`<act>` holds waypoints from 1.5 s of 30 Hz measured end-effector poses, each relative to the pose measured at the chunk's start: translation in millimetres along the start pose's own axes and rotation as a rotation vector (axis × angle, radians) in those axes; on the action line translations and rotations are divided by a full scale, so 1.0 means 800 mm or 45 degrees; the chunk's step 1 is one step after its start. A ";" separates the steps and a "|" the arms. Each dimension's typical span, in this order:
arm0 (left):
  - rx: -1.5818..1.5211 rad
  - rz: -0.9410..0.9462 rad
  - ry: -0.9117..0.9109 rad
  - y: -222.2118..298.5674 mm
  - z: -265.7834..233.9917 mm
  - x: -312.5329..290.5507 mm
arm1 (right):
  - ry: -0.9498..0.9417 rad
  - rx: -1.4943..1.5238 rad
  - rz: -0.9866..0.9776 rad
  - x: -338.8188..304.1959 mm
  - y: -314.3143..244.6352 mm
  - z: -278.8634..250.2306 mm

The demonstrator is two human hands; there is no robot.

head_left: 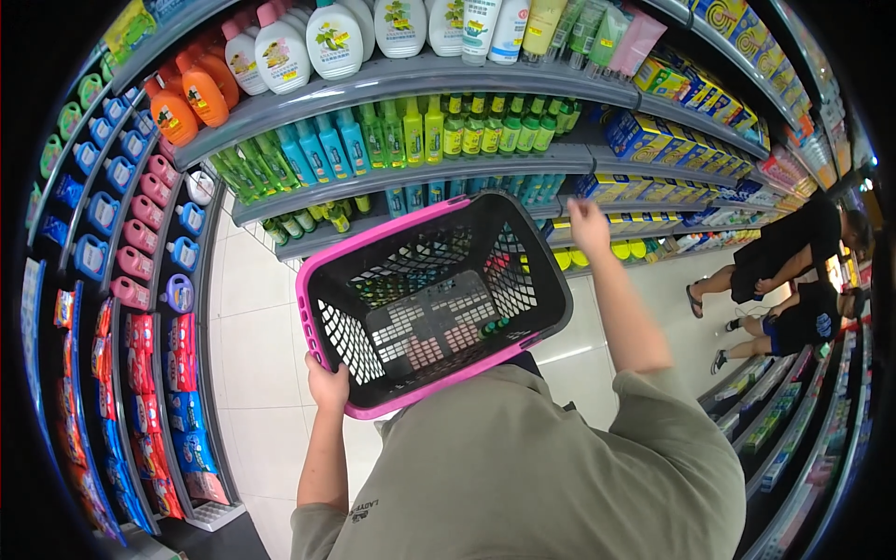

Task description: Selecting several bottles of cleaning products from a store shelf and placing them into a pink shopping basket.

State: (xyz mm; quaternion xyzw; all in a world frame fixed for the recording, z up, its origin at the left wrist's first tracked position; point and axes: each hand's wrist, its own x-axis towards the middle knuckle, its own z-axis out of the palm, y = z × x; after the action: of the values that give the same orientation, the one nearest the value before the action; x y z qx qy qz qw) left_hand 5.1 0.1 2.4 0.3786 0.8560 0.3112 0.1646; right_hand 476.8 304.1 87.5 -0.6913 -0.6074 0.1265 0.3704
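Note:
A black plastic shopping basket [425, 210] with a pink rim and mesh walls hangs tilted in front of my body. My left hand [329, 381] is closed around its rim at the near left corner. A few small green items [495, 327] lie inside, at the basket's lower right. My right hand [589, 227] is raised beyond the basket's right side, close to the lower shelves of blue and yellow boxes [597, 189]. Its fingers are curled together; whatever they hold, if anything, is hidden.
Ahead, a curved grey shelf [392, 89] carries green bottles [434, 131] and white bottles [334, 42]. Detergent jugs [140, 236] and red bags [140, 341] fill the left racks. Two people [793, 247] are in the aisle at right. Pale tiles [257, 373] cover the floor.

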 end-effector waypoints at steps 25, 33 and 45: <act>0.066 -0.088 -0.003 0.004 0.001 -0.002 | 0.178 0.023 0.170 0.220 -0.135 0.015; 0.041 -0.066 -0.006 0.014 -0.004 -0.003 | 0.565 0.616 0.328 0.195 -0.082 -0.006; 0.062 -0.019 0.007 -0.003 0.005 -0.001 | 0.064 0.824 -0.085 -0.001 -0.116 -0.036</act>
State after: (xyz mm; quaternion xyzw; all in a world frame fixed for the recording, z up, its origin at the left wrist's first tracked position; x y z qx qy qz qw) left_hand 6.5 0.3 -2.1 0.3753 0.8666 0.2900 0.1552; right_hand 425.4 291.6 169.2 -0.5203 -0.5485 0.2839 0.5898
